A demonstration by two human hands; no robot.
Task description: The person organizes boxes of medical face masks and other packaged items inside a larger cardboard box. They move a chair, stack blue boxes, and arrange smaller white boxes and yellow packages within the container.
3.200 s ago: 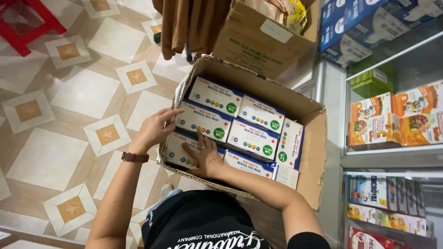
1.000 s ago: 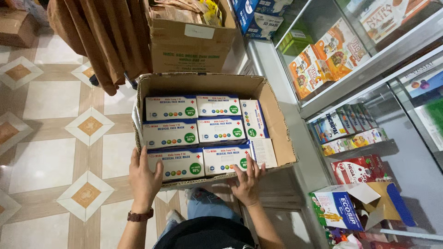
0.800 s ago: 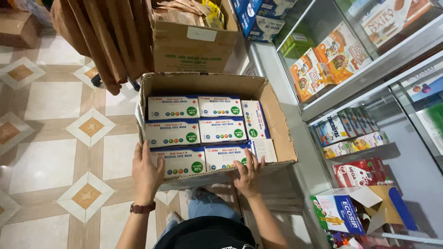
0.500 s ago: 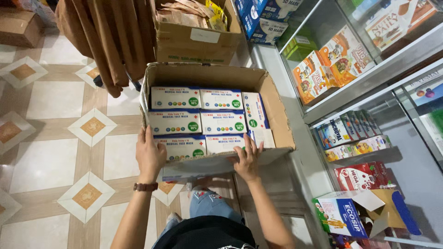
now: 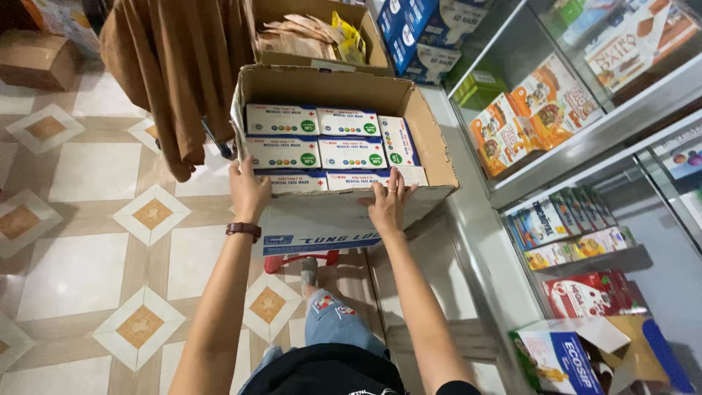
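Head view, looking down: your left hand [image 5: 248,192] clasps the near left corner of the open cardboard carton [image 5: 428,150], thumb and fingers wrapped over its rim, a brown-strapped watch [image 5: 243,230] on that wrist. Your right hand [image 5: 387,205] grips the near wall of the carton at 3 o'clock from the left hand, fingers hooked over the rim and touching the front row of mask boxes [image 5: 322,139]. The carton sits at centre, raised above the tiled floor [image 5: 88,219], and is packed with white-and-blue boxes in flat rows, one row standing on edge along its right wall. At 12 o'clock a second carton [image 5: 314,36] holds paper packets; at 10 o'clock hangs brown cloth [image 5: 175,66]; at 3 o'clock stands a glass shelf cabinet [image 5: 585,146] of coloured packages
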